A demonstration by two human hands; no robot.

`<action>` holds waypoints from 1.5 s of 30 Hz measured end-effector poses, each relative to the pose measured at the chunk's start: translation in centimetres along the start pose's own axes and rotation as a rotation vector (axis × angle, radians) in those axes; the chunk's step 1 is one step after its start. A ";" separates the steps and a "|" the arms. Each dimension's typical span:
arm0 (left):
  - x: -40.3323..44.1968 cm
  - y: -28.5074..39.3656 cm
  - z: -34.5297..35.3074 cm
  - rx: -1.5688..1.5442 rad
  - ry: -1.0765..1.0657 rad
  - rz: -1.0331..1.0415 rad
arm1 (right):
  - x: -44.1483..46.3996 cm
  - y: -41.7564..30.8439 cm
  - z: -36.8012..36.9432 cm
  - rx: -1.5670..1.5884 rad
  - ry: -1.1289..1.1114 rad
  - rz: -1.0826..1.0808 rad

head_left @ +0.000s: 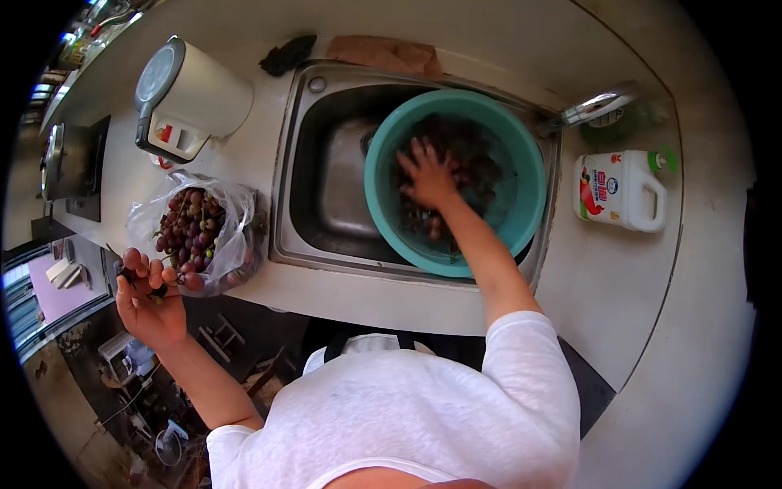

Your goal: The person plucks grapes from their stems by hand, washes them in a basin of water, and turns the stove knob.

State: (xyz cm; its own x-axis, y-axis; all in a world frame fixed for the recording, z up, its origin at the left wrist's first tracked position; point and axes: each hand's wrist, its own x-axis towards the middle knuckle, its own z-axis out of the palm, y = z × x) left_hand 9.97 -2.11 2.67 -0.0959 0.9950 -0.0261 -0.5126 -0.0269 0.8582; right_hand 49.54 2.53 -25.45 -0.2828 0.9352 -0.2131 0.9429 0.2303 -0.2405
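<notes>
My left hand (156,316) is closed around a small bunch of grapes (132,260), raised beside the counter's edge. Close by, a clear plastic bag (244,213) stands with its mouth spread, full of reddish-purple grapes (192,228). Inside a round turquoise basin (521,155), my right hand (429,177) reaches down with its fingers spread over dark grapes (476,167). These look wet and lie in water, though the exact water level is hard to make out. The basin rests over the right part of a steel sink (342,175).
A white electric kettle (208,90) stands behind the bag. Right of the sink are a chrome faucet (599,106) and a white detergent jug (619,191) with a green pump. Dark cloth (287,55) and brown paper (383,54) lie along the back. At far left sits a metal pot (54,163).
</notes>
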 end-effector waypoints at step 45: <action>0.1 0.5 0.2 -0.040 0.007 -0.021 | 0.1 0.9 -0.4 -0.187 0.055 0.130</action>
State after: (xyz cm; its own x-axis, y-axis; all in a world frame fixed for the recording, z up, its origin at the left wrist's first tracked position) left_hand 9.93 -1.98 3.17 -0.0904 0.9948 -0.0472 -0.5479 -0.0101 0.8365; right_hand 50.41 2.90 -25.26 -0.1515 0.9724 -0.1772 0.9884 0.1478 -0.0339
